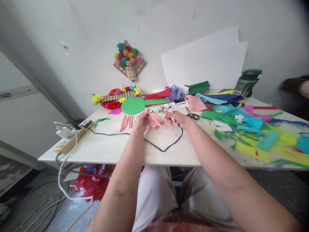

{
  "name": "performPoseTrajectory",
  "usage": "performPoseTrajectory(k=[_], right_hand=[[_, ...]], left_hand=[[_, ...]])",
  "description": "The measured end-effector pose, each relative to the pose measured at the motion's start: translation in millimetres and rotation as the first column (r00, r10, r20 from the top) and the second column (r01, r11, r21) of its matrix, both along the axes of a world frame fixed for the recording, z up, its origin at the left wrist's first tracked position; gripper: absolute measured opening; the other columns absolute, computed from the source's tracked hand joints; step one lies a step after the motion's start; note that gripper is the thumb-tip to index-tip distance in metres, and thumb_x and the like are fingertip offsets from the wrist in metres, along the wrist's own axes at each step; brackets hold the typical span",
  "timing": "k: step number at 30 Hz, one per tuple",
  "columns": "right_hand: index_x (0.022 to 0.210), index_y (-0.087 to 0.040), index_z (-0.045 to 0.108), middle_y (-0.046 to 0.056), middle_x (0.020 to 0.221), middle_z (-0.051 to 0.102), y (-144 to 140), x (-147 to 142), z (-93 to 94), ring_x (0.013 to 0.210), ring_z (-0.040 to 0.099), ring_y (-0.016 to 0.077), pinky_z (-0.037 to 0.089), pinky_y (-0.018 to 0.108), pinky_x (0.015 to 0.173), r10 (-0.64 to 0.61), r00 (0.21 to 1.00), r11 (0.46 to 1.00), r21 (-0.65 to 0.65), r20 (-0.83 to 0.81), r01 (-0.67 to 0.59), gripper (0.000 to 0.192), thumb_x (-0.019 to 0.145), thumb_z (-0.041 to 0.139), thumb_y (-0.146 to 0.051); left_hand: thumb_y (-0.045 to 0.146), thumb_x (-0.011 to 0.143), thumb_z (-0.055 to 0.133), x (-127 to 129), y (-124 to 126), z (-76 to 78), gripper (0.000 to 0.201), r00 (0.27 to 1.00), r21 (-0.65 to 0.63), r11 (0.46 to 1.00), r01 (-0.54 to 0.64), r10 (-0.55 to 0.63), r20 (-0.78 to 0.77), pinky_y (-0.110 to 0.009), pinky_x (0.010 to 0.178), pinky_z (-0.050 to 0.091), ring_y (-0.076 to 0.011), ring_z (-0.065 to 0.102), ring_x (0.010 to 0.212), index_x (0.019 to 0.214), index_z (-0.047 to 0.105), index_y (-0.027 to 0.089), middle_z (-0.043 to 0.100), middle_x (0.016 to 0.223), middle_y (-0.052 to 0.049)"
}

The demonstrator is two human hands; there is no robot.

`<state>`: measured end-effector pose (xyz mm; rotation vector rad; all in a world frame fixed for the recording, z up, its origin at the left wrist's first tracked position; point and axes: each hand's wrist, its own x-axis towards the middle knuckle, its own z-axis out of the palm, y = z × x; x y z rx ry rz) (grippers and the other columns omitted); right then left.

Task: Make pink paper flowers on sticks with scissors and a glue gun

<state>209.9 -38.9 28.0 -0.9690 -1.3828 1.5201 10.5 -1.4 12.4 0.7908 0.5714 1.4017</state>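
Observation:
My left hand point(143, 120) pinches a strip of pink paper point(154, 121) that is partly rolled at its near end. A hot glue gun point(174, 122) with a black cord is gripped in my right hand point(178, 118), its nozzle pointing left toward the paper. Fingers cover much of the glue gun's body. Several pink paper rolls point(125, 123) lie left of my left hand. Just behind them is a green paper disc point(133, 105). Black-handled scissors point(192, 114) rest to the right of my right hand.
Coloured paper scraps point(256, 129) spread over the table's right side, with a dark green bottle point(248, 83) behind. A power strip point(73, 137) sits at the left edge. The black cord point(164, 150) loops before my hands. Purple shredded paper point(177, 92) lies at the back.

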Motion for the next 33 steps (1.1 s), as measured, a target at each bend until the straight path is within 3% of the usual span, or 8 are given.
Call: performPoseTrajectory(k=[8, 15, 22, 28, 33], right_hand=[[0.062, -0.014, 0.051, -0.004, 0.046, 0.048, -1, 1, 1.4, 0.033, 0.031, 0.0025, 0.033, 0.02, 0.035, -0.005, 0.998, 1.0, 0.03, 0.058, 0.004, 0.043, 0.064, 0.07, -0.052], [0.065, -0.013, 0.053, -0.002, 0.047, 0.05, 1, 3, -0.1, 0.032, 0.033, 0.0031, 0.035, 0.02, 0.034, 0.017, 0.991, 0.999, 0.027, 0.129, -0.021, 0.045, 0.064, 0.069, -0.055], [0.068, -0.013, 0.055, -0.002, 0.048, 0.051, 4, 6, -4.1, 0.032, 0.033, 0.0035, 0.036, 0.02, 0.033, 0.047, 0.979, 0.999, -0.003, 0.197, -0.047, 0.045, 0.062, 0.07, -0.055], [0.064, -0.015, 0.051, -0.003, 0.047, 0.049, 1, 10, -0.3, 0.033, 0.031, 0.0025, 0.035, 0.02, 0.036, 0.137, 0.983, 0.99, 0.014, 0.122, -0.14, 0.043, 0.063, 0.071, -0.052], [0.064, -0.015, 0.05, -0.004, 0.046, 0.048, -1, 11, 2.9, 0.032, 0.027, 0.0021, 0.036, 0.021, 0.038, 0.117, 0.993, 0.991, 0.068, 0.022, -0.118, 0.041, 0.064, 0.07, -0.05]], left_hand=[[0.018, 0.065, 0.073, -1, 3, -1.8, 0.013, 1.0, 0.028, 0.999, -0.019, 0.019, 0.003, -0.014, 0.046, 0.047, -0.0038, 0.051, 0.044, 0.073, 0.066, 0.011, 0.056, 0.054, 0.002], [0.021, 0.064, 0.074, -2, 2, 1.6, 0.015, 0.994, 0.062, 0.993, -0.105, 0.106, -0.012, -0.011, 0.041, 0.04, -0.0019, 0.046, 0.04, 0.07, 0.065, 0.011, 0.054, 0.051, 0.003], [0.02, 0.069, 0.069, -8, 7, -1.3, 0.011, 0.98, 0.018, 0.982, -0.189, 0.187, 0.059, -0.011, 0.043, 0.04, -0.0019, 0.048, 0.042, 0.068, 0.062, 0.012, 0.054, 0.051, 0.004], [0.02, 0.07, 0.068, -11, 9, -2.0, 0.01, 0.973, -0.02, 0.976, -0.216, 0.216, 0.084, -0.012, 0.044, 0.041, -0.0022, 0.049, 0.041, 0.069, 0.061, 0.012, 0.055, 0.053, 0.004], [0.02, 0.07, 0.068, -9, 7, -0.4, 0.01, 0.976, -0.009, 0.98, -0.199, 0.199, 0.087, -0.012, 0.044, 0.041, -0.002, 0.048, 0.041, 0.068, 0.062, 0.012, 0.055, 0.052, 0.004]])
